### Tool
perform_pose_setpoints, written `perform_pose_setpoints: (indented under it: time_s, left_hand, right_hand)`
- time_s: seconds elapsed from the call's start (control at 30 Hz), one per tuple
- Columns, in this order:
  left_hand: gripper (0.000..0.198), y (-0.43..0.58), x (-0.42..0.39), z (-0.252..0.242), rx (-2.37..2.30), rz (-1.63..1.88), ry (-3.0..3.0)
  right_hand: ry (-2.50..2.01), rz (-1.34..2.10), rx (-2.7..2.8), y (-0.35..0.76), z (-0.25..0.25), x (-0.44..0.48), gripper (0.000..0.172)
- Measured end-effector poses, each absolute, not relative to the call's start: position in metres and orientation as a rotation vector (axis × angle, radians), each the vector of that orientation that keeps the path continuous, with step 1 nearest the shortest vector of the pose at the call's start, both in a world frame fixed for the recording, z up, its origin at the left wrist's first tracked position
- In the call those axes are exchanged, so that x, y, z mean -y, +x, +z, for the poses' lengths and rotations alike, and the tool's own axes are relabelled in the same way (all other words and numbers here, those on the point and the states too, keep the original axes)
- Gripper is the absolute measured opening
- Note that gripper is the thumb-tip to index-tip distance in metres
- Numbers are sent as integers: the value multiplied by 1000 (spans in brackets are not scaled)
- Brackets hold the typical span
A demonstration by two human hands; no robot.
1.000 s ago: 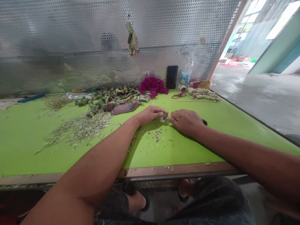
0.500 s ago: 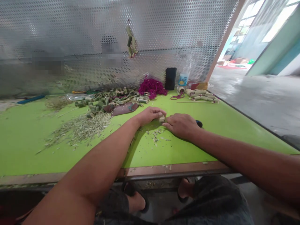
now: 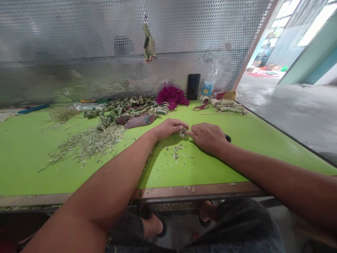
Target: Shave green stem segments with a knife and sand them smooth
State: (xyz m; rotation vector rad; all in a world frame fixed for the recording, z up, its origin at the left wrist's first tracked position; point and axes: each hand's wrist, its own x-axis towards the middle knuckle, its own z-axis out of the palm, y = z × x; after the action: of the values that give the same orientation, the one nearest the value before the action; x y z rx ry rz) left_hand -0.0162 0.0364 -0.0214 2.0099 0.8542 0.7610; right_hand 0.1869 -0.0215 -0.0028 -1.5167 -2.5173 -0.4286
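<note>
My left hand [image 3: 168, 128] and my right hand [image 3: 207, 137] lie close together on the green table top [image 3: 65, 175]. Between their fingertips is a small pale bamboo-like piece [image 3: 182, 134], mostly hidden by my fingers. My left fingers pinch it. A black tool handle [image 3: 228, 138] sticks out past my right palm, and the rest of that tool is hidden by my hand. Fine shavings [image 3: 175, 153] are scattered on the table just below my hands.
Beyond my hands lie green bamboo-like rings [image 3: 118, 114], a heap of shavings [image 3: 86, 147], a brown sheet [image 3: 138, 121], magenta yarn [image 3: 172, 97], a black phone [image 3: 193, 86], a plastic bottle [image 3: 207, 86] and pale rolled pieces [image 3: 228, 106], against a perforated metal screen [image 3: 131, 35].
My right hand has shifted slightly away from my body since half a second ago, its fingers now more apart from the small piece. The view has moved slightly too.
</note>
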Motion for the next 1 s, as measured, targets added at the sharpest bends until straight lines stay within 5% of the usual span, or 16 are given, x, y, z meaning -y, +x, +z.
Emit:
perform_pose_setpoints:
  time_s: [1.0]
  left_hand:
    - [30, -21, -41, -26, -819, 760, 1962]
  right_hand:
    - [-1524, -474, 2485, 188, -4, 21, 55]
